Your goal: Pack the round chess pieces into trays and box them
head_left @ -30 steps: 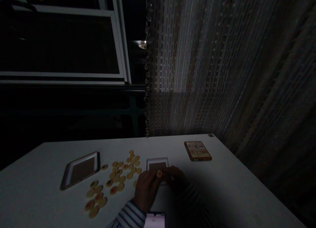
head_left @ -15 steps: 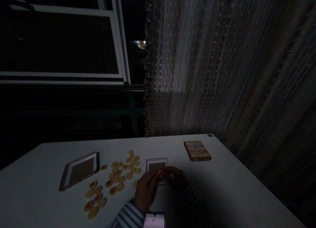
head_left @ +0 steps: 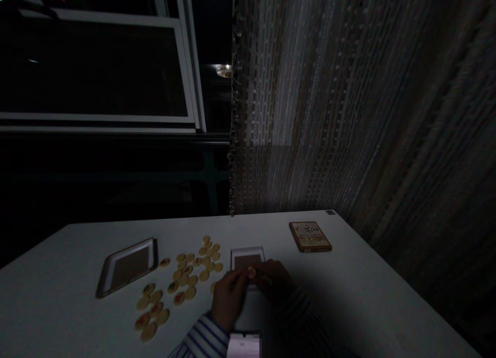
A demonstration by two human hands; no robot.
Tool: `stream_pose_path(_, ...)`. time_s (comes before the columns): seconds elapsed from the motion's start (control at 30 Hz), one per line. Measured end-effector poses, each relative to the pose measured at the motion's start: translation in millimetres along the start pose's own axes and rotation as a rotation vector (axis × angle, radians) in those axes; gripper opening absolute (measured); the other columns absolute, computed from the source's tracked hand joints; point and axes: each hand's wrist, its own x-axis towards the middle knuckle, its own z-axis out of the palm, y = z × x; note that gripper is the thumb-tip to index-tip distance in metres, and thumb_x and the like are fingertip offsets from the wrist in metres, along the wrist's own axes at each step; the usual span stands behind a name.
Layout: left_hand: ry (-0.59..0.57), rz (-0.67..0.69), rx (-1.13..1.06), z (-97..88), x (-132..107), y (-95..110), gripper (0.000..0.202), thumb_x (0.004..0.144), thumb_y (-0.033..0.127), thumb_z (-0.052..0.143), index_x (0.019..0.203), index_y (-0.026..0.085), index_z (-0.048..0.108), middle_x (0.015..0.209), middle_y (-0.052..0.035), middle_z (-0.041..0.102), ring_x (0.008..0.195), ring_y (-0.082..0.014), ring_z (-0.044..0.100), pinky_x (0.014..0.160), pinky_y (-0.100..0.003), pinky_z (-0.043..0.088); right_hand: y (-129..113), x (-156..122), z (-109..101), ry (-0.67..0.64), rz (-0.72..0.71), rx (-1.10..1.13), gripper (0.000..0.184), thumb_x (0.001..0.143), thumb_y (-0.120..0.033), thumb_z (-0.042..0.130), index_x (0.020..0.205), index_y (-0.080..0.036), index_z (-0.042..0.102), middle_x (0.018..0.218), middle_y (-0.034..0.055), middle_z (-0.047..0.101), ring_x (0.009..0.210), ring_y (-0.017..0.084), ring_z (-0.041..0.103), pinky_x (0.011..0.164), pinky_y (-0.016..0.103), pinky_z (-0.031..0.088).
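Observation:
Between the fingertips of both hands is a round xiangqi piece (head_left: 251, 272) with its marked face turned toward me. My left hand (head_left: 229, 295) pinches it from the left, and my right hand (head_left: 276, 281) closes on it from the right. Both hands hover over the near part of a small white-rimmed open box (head_left: 248, 251), hiding much of it. To the left, several pale xiangqi pieces (head_left: 192, 281) lie scattered, some with red or dark markings and others plain side up.
At the left of the white table (head_left: 368, 296) lies an open box lid or tray (head_left: 129, 265). A flat box with printed characters (head_left: 310, 236) lies at the back right. Behind the table hangs a patterned curtain (head_left: 290, 99), beside a white-framed window (head_left: 189, 63).
The piece in my fingers has turned slightly, so more of its face shows. My right fingers have shifted a little. The whole view has moved slightly; the table items stay put.

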Motion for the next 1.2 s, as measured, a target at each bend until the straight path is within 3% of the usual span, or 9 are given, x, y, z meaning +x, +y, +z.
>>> stream_pose_path(0.13, 0.093, 0.059, 0.114, -4.3, -0.2, -6.3, 0.031, 0.078, 0.04, 0.043, 0.087, 0.019, 0.065, 0.089, -0.0048, 0.066, 0.086, -0.0183, 0.06, 0.08, -0.032, 0.046, 11.0, -4.3, -1.6, 0.012, 0.025, -0.002, 0.029, 0.083, -0.033, 0.037, 0.083, -0.02, 0.062, 0.069, 0.0034, 0.065, 0.065, 0.013, 0.056, 0.064, 0.023, 0.037)
stream_pose_path(0.2, 0.158, 0.104, 0.193, -8.0, 0.4, -9.8, 0.031, 0.079, 0.038, 0.043, 0.087, 0.018, 0.064, 0.089, -0.0061, 0.066, 0.086, -0.019, 0.059, 0.08, -0.034, 0.046, 18.9, -6.1, -5.6, 0.026, 0.044, 0.021, 0.026, 0.079, -0.033, 0.042, 0.091, -0.02, 0.061, 0.078, 0.0044, 0.066, 0.072, 0.014, 0.057, 0.067, 0.024, 0.037)
stream_pose_path(0.33, 0.203, 0.144, 0.323, -15.0, 2.5, -14.1, 0.029, 0.08, 0.033, 0.041, 0.088, 0.016, 0.062, 0.089, -0.0068, 0.063, 0.085, -0.0182, 0.058, 0.079, -0.034, 0.046, 32.7, -3.2, -15.6, -0.103, 0.119, 0.035, 0.028, 0.078, -0.035, 0.044, 0.093, -0.019, 0.061, 0.075, 0.0038, 0.065, 0.068, 0.014, 0.056, 0.065, 0.024, 0.038)
stream_pose_path(0.5, 0.171, 0.143, 0.41, -17.9, 3.2, -14.5, 0.03, 0.08, 0.03, 0.039, 0.093, 0.013, 0.06, 0.091, -0.0095, 0.062, 0.086, -0.0191, 0.057, 0.08, -0.035, 0.045, 38.4, 10.5, -26.5, -0.293, 0.183, -0.019, 0.029, 0.074, -0.038, 0.048, 0.094, -0.021, 0.06, 0.079, 0.0037, 0.065, 0.071, 0.015, 0.057, 0.066, 0.024, 0.038)
stream_pose_path(0.73, 0.158, 0.152, 0.466, -17.2, 1.7, -16.4, 0.028, 0.078, 0.02, 0.038, 0.094, 0.012, 0.06, 0.09, -0.0095, 0.061, 0.087, -0.0184, 0.057, 0.08, -0.033, 0.045, 26.1, 27.7, -30.7, -0.508, 0.163, -0.072, 0.028, 0.072, -0.039, 0.049, 0.092, -0.023, 0.062, 0.083, 0.0022, 0.066, 0.074, 0.015, 0.058, 0.062, 0.023, 0.038)
stream_pose_path(0.9, 0.131, 0.126, 0.513, -17.6, 1.4, -17.8, 0.03, 0.078, 0.017, 0.037, 0.097, 0.011, 0.059, 0.09, -0.0101, 0.061, 0.085, -0.0186, 0.057, 0.079, -0.032, 0.045, 19.9, 33.8, -23.1, -0.587, 0.081, -0.081, 0.029, 0.072, -0.038, 0.05, 0.093, -0.023, 0.062, 0.089, 0.002, 0.066, 0.081, 0.016, 0.058, 0.066, 0.023, 0.039)
stream_pose_path(1.2, 0.087, 0.12, 0.598, -18.4, 0.8, -14.4, 0.029, 0.077, 0.014, 0.038, 0.095, 0.013, 0.06, 0.088, -0.0092, 0.06, 0.085, -0.0186, 0.056, 0.076, -0.031, 0.045, 21.7, 36.8, -13.9, -0.678, 0.067, -0.136, 0.027, 0.073, -0.038, 0.047, 0.089, -0.024, 0.064, 0.089, 0.0041, 0.067, 0.082, 0.019, 0.06, 0.066, 0.025, 0.041)
